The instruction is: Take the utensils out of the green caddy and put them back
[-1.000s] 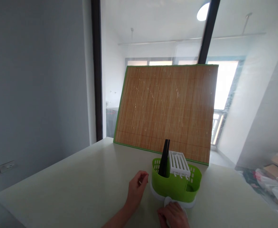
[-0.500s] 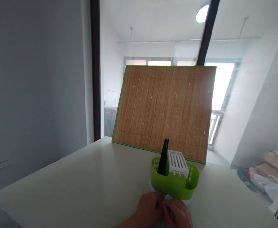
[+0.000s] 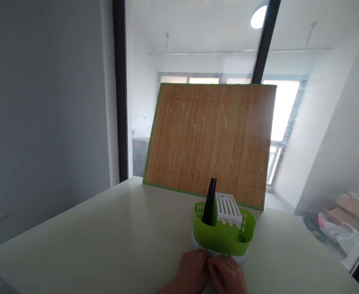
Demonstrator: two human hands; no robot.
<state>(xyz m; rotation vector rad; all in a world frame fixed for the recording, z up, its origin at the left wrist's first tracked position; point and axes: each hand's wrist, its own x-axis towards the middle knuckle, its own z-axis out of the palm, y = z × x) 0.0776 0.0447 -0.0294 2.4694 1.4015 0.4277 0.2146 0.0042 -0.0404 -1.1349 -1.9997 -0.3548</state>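
Observation:
At the table's near side, my left hand and my right hand are closed and meet knuckle to knuckle. Between them shows a little of a thin pale object; my fingers hide most of it and I cannot tell its kind. Just beyond the hands stands a green utensil holder on a white base. Two black chopsticks lean upright in its left compartment. A white slotted rack with small hooks sits across its middle.
A large bamboo mat with green edging leans against the glass partition behind the holder. The white table reaches left towards a grey wall. Past the glass on the right are cardboard boxes and plastic bags.
The white rounded end that stuck up between my hands has dropped mostly out of sight, and a pale strip now shows below them. The view has shifted slightly.

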